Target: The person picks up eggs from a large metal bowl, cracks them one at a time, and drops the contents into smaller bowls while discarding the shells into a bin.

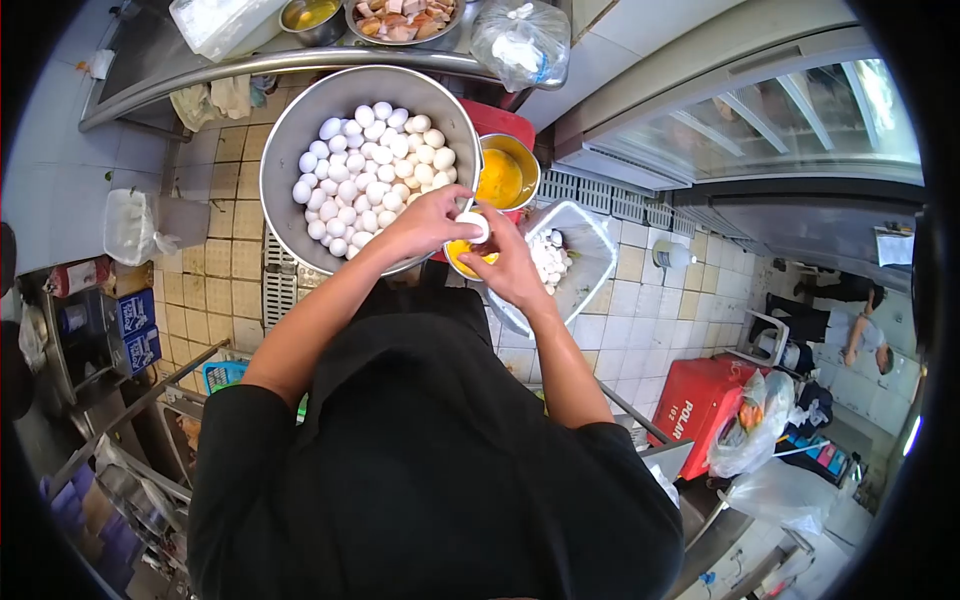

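Note:
A white egg (473, 227) is pinched between my two hands, above a bowl of beaten-looking yellow egg (459, 251). My left hand (432, 222) grips it from the left, and my right hand (508, 262) closes on it from the right. Whether the shell is cracked I cannot make out. Just left of my hands stands a large metal pot (279, 215) filled with many whole white eggs (375, 165). Beyond my fingers is a second metal bowl (531, 165) with yellow liquid egg. To the right, a clear-lined bin (596, 265) holds broken white eggshells (550, 258).
A metal counter rail (300, 62) runs across the back, with a bowl of cut meat (405, 22) and a plastic bag (520, 45) behind it. A glass-door fridge (740, 120) stands at right. A red cooler (695, 410) and another person (840, 325) are farther right.

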Demonstrator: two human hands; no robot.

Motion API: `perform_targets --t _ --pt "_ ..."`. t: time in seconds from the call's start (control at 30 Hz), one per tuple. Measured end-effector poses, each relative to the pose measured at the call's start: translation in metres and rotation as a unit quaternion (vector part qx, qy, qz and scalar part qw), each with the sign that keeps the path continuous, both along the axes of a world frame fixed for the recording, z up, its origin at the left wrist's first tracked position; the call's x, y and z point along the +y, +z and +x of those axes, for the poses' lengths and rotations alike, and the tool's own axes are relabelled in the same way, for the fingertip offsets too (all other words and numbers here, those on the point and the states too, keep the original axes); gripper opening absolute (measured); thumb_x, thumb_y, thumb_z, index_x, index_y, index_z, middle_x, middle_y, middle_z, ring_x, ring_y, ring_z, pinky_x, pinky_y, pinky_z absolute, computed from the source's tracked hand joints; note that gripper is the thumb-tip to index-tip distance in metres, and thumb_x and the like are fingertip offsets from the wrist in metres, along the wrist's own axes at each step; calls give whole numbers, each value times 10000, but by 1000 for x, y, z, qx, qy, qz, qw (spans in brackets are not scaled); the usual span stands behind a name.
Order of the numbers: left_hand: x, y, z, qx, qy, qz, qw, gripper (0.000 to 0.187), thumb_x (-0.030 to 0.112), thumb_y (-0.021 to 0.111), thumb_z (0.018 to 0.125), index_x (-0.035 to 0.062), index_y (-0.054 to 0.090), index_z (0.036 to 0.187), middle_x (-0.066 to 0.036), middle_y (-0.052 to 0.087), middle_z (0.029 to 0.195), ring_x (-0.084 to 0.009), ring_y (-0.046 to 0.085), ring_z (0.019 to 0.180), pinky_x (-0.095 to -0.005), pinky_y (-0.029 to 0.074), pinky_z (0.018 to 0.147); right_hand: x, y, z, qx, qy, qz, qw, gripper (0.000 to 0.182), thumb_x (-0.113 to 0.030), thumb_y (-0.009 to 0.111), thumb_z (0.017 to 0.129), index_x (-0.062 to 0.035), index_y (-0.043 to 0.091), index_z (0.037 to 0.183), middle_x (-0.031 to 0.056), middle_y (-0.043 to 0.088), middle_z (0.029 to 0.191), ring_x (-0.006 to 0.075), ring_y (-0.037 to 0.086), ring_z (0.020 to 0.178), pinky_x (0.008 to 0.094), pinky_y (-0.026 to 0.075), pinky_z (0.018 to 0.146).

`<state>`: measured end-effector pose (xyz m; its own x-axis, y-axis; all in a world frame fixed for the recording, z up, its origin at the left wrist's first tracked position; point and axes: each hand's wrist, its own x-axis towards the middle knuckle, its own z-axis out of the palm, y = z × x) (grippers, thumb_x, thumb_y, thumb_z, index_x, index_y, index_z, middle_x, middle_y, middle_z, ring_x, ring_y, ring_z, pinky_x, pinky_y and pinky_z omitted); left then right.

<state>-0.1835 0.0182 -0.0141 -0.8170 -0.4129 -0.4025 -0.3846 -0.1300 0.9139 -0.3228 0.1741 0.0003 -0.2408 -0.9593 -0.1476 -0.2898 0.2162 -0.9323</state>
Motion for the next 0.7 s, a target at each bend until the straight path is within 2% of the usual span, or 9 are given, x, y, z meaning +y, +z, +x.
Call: perform_targets --t 0.03,0.1,0.17,0.27,0.3,0.4,0.5,0.6,0.7 --pt "-1 6 -1 -16 -2 -19 1000 658 277 793 864 28 504 1401 -98 679 960 -156 648 851 -297 532 751 -10 6 9 77 -8 -27 997 678 -200 778 864 -2 452 1425 229 610 1235 322 678 934 380 555 803" --pt "-6 17 0 -47 -6 -57 997 643 322 779 878 14 518 1379 -75 685 906 -136 647 814 -289 532 710 -20 -3 14 101 -26 -25 994 604 -213 764 876 -3 482 1367 231 634 1170 346 675 951 402 551 809" --pt "-17 23 8 -79 63 4 995 627 369 750 899 21 527 1370 -70 685 901 -121 641 795 -283 522 650 -26 -18 16 193 -39 -77 977 483 -235 734 897 -6 523 1265 227 657 1116 400 661 980 448 543 819" --pt "-26 14 32 -118 134 22 984 572 417 684 949 39 546 1356 -46 671 878 -93 623 752 -263 490 544 -31 -57 20 309 -32 -50 949 450 -215 758 887 -10 561 1235 227 649 1055 359 666 913 409 545 781" --pt "-28 8 42 -125 146 21 981 542 400 677 958 41 554 1345 -41 667 873 -92 623 747 -260 491 543 -30 -64 22 291 -57 -85 951 441 -187 761 878 -1 562 1224 218 650 1045 341 673 901 404 547 788" --pt "-29 -14 74 -115 198 59 972 473 375 672 967 45 593 1296 -44 665 887 -103 625 750 -269 505 549 -21 -35 26 77 -104 -29 991 419 -154 755 878 14 562 1210 213 651 1043 324 675 913 402 548 796" --pt "-23 -25 95 -120 230 107 960 397 336 662 977 47 620 1247 -45 663 897 -105 621 753 -269 505 551 4 -53 12 72 -110 -24 991 492 -196 734 886 2 496 1268 232 658 1037 365 673 947 443 528 825" --pt "-16 -31 102 -120 239 140 954 358 312 662 977 49 629 1216 -38 655 888 -98 622 765 -259 503 554 22 -73 8 112 -181 23 977 460 -201 734 895 4 510 1240 256 655 1040 405 668 953 460 526 825" --pt "-10 -33 99 -113 226 151 956 344 309 671 970 64 634 1208 -34 657 888 -93 624 769 -256 502 560 32 -90 2 161 -163 41 973 474 -275 731 913 1 517 1234 271 649 1063 456 645 979 493 519 834"
